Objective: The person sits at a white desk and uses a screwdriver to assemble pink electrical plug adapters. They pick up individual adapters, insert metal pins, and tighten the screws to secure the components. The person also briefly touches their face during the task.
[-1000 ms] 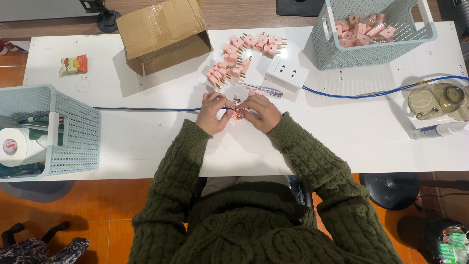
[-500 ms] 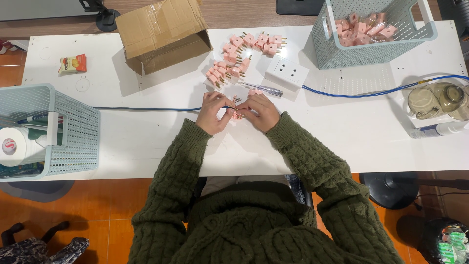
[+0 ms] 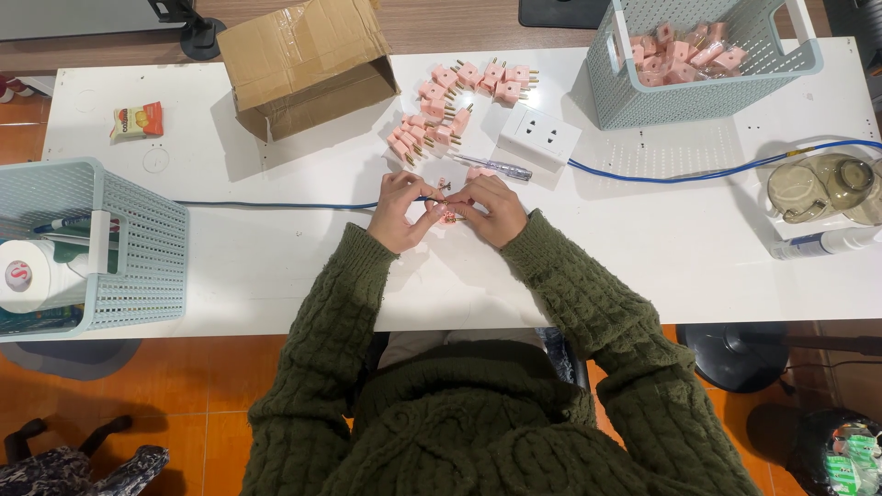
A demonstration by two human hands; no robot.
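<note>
- A small pink plug [image 3: 448, 217] with brass-coloured metal parts sits between the two hands, just above the white table [image 3: 276, 266] near its middle.
- The left hand [image 3: 400, 211] and right hand [image 3: 491, 209] both pinch the plug with their fingertips — fingers curled in tight around it.
- A blue cable [image 3: 276, 204] runs flat along the table from the left and meets the plug at the left hand; its long axis lies left to right.
- Which way the plug's pins point cannot be told — the fingers cover most of it.
- Just beyond the hands lie a screwdriver [image 3: 491, 166], a white socket block [image 3: 540, 136] and a loose heap of pink plugs [image 3: 450, 110].
- A pale basket [image 3: 698, 92] at the far right holds more pink plugs; its top is cut off.
- An open cardboard box [image 3: 308, 64] stands at the far left of centre.
</note>
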